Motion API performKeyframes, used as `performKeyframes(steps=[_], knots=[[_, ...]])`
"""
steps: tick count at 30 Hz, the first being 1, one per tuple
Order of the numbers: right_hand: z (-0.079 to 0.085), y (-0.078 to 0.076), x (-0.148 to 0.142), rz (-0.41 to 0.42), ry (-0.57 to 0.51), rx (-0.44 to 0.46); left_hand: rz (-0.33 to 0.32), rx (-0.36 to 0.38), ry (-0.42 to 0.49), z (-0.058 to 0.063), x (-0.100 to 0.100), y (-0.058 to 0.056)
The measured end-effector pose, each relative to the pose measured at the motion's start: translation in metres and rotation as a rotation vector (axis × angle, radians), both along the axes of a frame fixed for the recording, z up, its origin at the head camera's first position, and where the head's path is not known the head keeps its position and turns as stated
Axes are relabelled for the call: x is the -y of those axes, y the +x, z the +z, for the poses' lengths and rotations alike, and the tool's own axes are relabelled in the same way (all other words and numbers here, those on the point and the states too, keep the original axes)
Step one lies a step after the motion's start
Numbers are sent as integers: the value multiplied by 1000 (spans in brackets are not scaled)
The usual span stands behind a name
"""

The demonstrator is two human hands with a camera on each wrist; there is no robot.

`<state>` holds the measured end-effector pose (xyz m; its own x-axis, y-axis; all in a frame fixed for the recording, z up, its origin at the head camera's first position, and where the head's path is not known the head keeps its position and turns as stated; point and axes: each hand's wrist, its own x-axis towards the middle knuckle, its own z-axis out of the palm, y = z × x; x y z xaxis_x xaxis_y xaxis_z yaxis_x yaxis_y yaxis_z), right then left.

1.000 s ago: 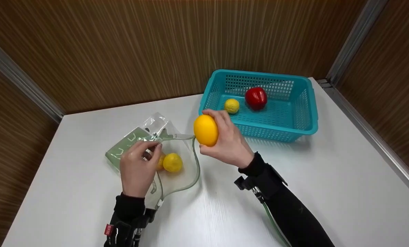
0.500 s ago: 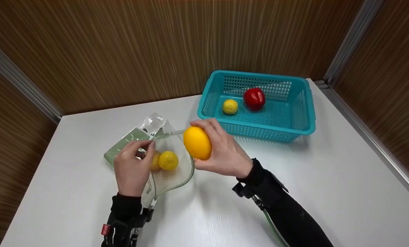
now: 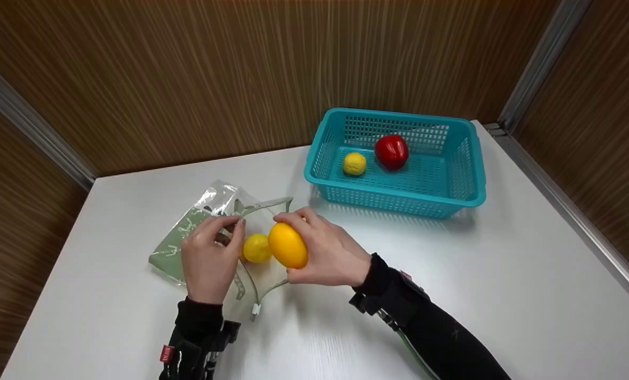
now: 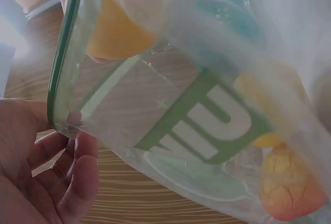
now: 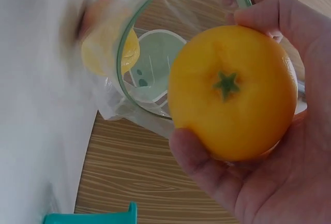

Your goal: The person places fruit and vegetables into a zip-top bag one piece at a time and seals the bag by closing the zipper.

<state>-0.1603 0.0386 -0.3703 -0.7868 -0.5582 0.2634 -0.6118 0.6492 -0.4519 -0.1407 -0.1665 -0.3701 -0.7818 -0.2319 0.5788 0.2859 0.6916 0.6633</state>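
My right hand (image 3: 330, 250) grips a smooth orange (image 3: 288, 246), its green star-shaped stem mark showing in the right wrist view (image 5: 227, 84). The orange is at the mouth of a clear zip bag (image 4: 155, 84) with green print. Between thumb and fingertips, my left hand (image 3: 211, 258) pinches the bag's green-edged rim, and the mouth gapes. Inside the bag lie a yellow lemon-like fruit (image 3: 256, 248) and a reddish-yellow fruit (image 4: 289, 182), the latter mostly hidden behind my left hand in the head view.
Behind and to the right stands a turquoise basket (image 3: 399, 195) holding a red bell pepper or apple-like fruit (image 3: 392, 152) and a small yellow fruit (image 3: 354, 164). The white table (image 3: 504, 295) meets wood-grain panels at the back and sides.
My right hand has carried the orange left and toward me, from near the basket to the bag's mouth. My left hand keeps its pinch on the rim; the bag has shifted slightly.
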Motion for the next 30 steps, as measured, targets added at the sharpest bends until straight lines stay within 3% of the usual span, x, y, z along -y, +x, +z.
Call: performKeyframes(steps=[10, 15, 21, 30], knots=[[4, 12, 5, 16, 10, -5, -16, -41, -1, 0, -1, 0], [-8, 7, 14, 8, 23, 22, -57, -62, -22, 0, -6, 1], [-27, -2, 26, -50, 52, -17, -102, -57, -56, -3, -15, 3], [-46, -12, 44, -112, 167, -89, -95, -54, -66, -6, -19, 5]])
